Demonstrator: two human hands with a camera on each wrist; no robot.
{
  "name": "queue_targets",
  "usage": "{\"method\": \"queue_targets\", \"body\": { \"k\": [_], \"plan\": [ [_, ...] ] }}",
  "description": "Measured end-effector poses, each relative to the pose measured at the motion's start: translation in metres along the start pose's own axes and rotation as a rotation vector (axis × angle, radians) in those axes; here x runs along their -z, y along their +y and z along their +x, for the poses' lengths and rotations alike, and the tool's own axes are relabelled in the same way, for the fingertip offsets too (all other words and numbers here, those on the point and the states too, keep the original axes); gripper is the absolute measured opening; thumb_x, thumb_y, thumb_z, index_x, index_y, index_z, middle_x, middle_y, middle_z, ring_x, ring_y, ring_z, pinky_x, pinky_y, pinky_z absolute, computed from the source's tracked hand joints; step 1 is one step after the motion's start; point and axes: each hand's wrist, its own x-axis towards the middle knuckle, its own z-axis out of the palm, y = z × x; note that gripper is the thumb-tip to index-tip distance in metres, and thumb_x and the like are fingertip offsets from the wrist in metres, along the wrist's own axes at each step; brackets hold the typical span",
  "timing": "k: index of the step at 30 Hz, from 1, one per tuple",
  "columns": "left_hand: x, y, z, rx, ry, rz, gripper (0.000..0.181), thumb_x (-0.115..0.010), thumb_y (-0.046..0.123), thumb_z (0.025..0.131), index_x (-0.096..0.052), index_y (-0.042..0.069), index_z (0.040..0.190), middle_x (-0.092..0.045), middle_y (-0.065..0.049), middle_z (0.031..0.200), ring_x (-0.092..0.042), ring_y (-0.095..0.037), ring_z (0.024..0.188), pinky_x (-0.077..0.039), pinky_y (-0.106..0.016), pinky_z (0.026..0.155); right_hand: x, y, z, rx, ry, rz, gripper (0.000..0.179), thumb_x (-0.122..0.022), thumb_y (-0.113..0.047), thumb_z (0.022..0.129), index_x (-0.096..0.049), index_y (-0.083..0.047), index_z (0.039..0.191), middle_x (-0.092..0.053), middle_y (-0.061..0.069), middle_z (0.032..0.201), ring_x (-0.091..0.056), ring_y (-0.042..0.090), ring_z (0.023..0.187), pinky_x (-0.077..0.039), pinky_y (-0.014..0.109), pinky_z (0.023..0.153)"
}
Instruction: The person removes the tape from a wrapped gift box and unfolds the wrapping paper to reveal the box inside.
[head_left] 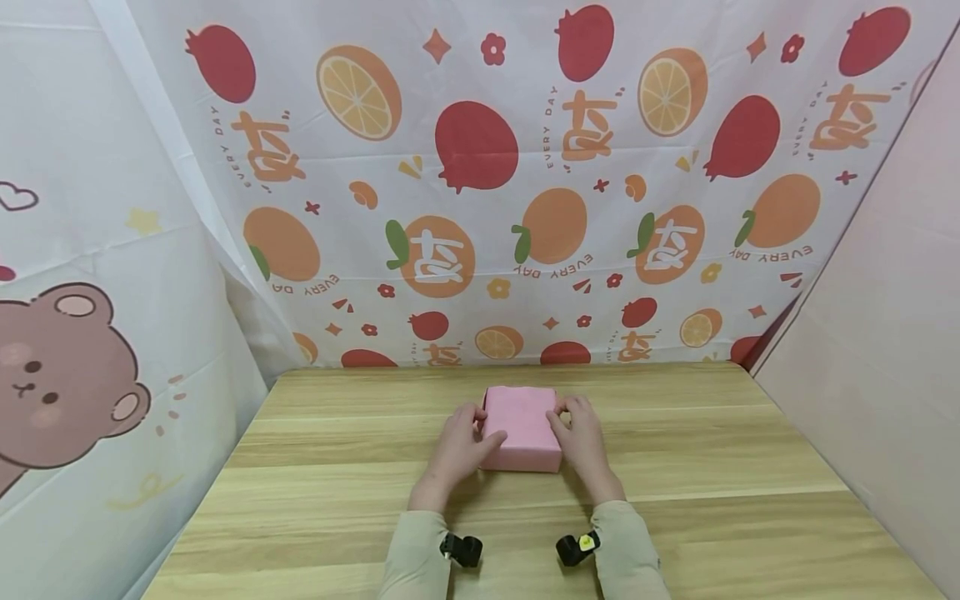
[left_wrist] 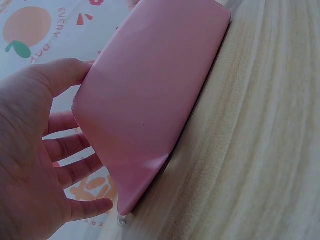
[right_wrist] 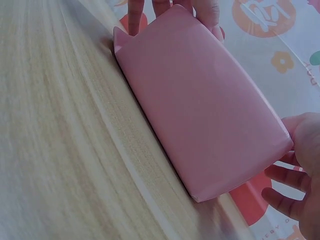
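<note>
A pink box [head_left: 521, 425] rests on the wooden table, its top and front face showing in the head view. My left hand [head_left: 461, 446] grips its left side, thumb laid over the top edge and fingers along the side. On the opposite side my right hand [head_left: 581, 433] holds the right edge between thumb and fingers. Seen from the left wrist, the smooth pink front [left_wrist: 145, 75] narrows to a folded, pointed flap [left_wrist: 132, 190] near the little finger. That flap also sticks out at the far end in the right wrist view. The back of the box is hidden.
A small shiny bead [left_wrist: 122, 220] lies by the flap's tip. The wood-grain table [head_left: 337, 500] ends at a fruit-printed curtain [head_left: 480, 208] behind. A bear-printed cloth [head_left: 67, 375] hangs at left, a pale panel [head_left: 885, 292] stands at right. Black cameras [head_left: 461, 550] sit on both sleeves.
</note>
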Motion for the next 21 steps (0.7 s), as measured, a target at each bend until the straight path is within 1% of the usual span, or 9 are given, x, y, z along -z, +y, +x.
{"method": "queue_targets", "body": {
  "k": [3,6,10,16,21],
  "plan": [
    [0.0002,0.0002,0.0001,-0.003,-0.001,-0.002,0.046,-0.067,0.042,0.076,-0.051,0.006,0.100,-0.054,-0.011,0.095,-0.048,-0.020,0.082,-0.039,-0.028,0.071,0.0008,-0.0017,-0.0004,0.008,0.009,-0.006,0.012,-0.064,-0.018,0.082,-0.056,-0.012,0.075,-0.056,0.005,0.093,-0.053,0.022,0.087,-0.045,0.035,0.073],
    [0.0003,0.0004,0.0003,-0.006,0.002,-0.005,0.046,-0.067,0.041,0.076,-0.051,0.005,0.099,-0.054,-0.011,0.095,-0.048,-0.020,0.082,-0.040,-0.028,0.072,0.0011,-0.0025,-0.0007,0.006,0.015,-0.009,0.012,-0.063,-0.018,0.083,-0.056,-0.010,0.076,-0.056,0.007,0.094,-0.054,0.022,0.091,-0.046,0.038,0.080],
    [0.0004,0.0004,0.0007,-0.006,0.003,-0.005,0.045,-0.067,0.041,0.076,-0.051,0.006,0.099,-0.054,-0.011,0.095,-0.048,-0.019,0.082,-0.040,-0.028,0.072,0.0014,-0.0027,-0.0012,-0.009,0.030,-0.014,0.013,-0.062,-0.017,0.084,-0.055,-0.008,0.077,-0.056,0.008,0.094,-0.055,0.024,0.093,-0.046,0.039,0.084],
    [0.0012,0.0011,0.0002,-0.005,0.002,-0.011,0.044,-0.067,0.040,0.076,-0.052,0.006,0.099,-0.054,-0.010,0.095,-0.048,-0.018,0.082,-0.040,-0.028,0.072,0.0012,0.0000,-0.0014,-0.032,0.061,-0.038,0.012,-0.063,-0.017,0.082,-0.056,-0.008,0.077,-0.055,0.008,0.090,-0.055,0.022,0.086,-0.046,0.037,0.077],
    [0.0012,0.0016,0.0001,-0.005,0.004,-0.007,0.044,-0.068,0.039,0.076,-0.052,0.005,0.100,-0.055,-0.010,0.097,-0.049,-0.019,0.083,-0.041,-0.029,0.073,0.0009,0.0032,-0.0007,-0.072,0.061,-0.066,0.013,-0.062,-0.020,0.083,-0.055,-0.010,0.078,-0.054,0.006,0.087,-0.053,0.020,0.082,-0.045,0.034,0.073]
  ]
}}
